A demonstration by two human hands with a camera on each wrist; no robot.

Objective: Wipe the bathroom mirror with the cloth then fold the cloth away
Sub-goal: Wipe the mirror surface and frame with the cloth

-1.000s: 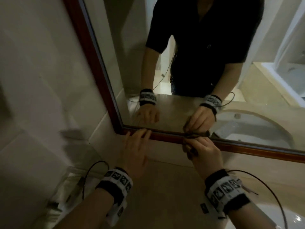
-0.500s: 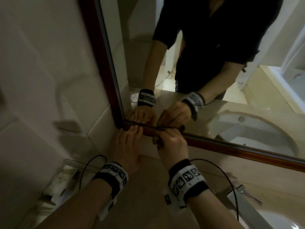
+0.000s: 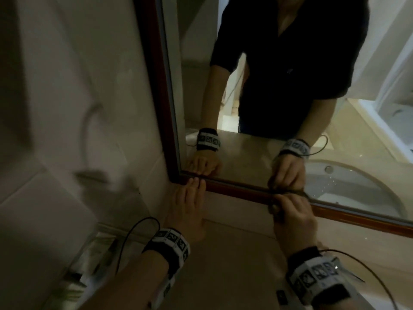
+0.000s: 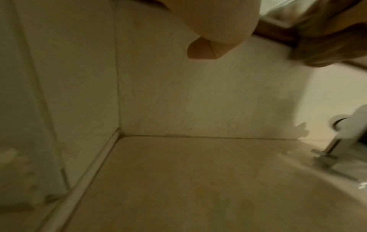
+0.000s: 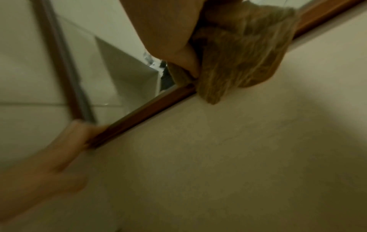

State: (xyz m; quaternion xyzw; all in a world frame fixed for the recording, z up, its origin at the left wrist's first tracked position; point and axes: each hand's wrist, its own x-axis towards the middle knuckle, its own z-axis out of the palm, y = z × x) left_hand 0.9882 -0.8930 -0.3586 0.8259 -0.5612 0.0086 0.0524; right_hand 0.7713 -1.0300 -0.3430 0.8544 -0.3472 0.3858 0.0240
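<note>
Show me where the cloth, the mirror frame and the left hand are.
cloth (image 5: 244, 51), right wrist view, middle of the bunched brown fabric.
mirror frame (image 3: 237, 190), head view, bottom wooden rail.
left hand (image 3: 187, 209), head view, back of the hand.

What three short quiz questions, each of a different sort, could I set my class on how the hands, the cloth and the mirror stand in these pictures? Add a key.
1. True or false: the left hand lies with straight fingers at the lower left corner of the mirror.
2. Which hand holds the cloth? A) left hand B) right hand C) neither
3. Fill in: the cloth is pressed against the mirror's bottom ____.

Key: 1 true; 2 B; 3 frame.
</note>
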